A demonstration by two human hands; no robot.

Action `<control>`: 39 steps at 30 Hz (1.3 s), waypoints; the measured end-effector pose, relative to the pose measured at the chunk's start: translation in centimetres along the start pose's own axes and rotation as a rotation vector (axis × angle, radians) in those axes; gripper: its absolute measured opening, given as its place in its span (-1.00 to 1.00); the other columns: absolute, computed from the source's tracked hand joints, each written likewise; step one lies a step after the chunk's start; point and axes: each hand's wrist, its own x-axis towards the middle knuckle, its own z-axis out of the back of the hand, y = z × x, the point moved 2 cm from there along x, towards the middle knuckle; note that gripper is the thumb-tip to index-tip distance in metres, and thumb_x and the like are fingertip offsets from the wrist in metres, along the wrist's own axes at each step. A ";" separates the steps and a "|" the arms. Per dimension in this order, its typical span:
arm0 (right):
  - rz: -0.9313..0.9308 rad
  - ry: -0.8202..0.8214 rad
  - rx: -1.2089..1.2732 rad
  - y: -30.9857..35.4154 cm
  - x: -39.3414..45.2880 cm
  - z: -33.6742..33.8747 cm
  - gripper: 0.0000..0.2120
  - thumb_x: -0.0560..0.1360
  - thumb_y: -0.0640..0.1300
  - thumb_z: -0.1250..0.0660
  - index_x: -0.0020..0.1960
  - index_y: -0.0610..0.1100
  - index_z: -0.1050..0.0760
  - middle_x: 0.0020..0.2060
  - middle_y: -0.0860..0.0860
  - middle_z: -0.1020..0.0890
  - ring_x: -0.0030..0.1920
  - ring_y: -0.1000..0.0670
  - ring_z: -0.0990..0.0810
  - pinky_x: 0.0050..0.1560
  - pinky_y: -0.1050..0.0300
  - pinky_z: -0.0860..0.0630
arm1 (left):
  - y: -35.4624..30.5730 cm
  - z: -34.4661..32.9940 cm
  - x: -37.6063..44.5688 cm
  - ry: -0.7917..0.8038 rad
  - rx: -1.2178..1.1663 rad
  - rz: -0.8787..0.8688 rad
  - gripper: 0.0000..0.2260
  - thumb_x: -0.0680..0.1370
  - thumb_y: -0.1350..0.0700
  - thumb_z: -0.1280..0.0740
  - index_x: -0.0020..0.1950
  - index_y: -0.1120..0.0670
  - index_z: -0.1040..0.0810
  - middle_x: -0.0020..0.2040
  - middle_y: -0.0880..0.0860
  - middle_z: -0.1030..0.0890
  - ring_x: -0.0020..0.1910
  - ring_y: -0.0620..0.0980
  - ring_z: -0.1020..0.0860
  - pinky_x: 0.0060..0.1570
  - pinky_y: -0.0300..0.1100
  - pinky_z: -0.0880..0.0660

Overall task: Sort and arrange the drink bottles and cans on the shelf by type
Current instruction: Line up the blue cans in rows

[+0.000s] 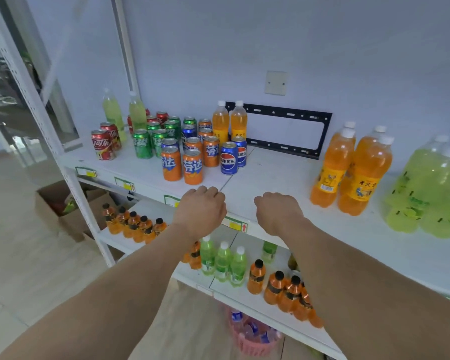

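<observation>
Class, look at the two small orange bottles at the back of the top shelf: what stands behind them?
Behind the two small orange bottles a black metal bracket leans against the wall. Its left end is covered by the bottles.

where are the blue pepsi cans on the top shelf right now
In the head view, the front pepsi cans stand at the right edge of the can cluster, left of centre on the top shelf, beside the orange fanta cans; more blue cans sit farther back.

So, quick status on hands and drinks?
Left hand and right hand curled, holding nothing. Cans grouped by colour on top shelf. Nothing blocking.
</observation>
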 end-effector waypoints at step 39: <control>-0.416 -0.042 1.613 -4.3 31.9 -9.0 -0.45 0.57 0.22 -0.21 0.46 -0.04 -0.29 0.30 0.00 -0.52 0.19 0.02 -0.53 0.16 0.13 -0.44 | 6.6 -22.6 16.3 0.095 -1.604 0.927 -0.30 0.30 0.13 -0.59 0.39 -0.05 -0.42 0.28 -0.06 -0.57 0.26 -0.03 -0.54 0.29 0.13 -0.47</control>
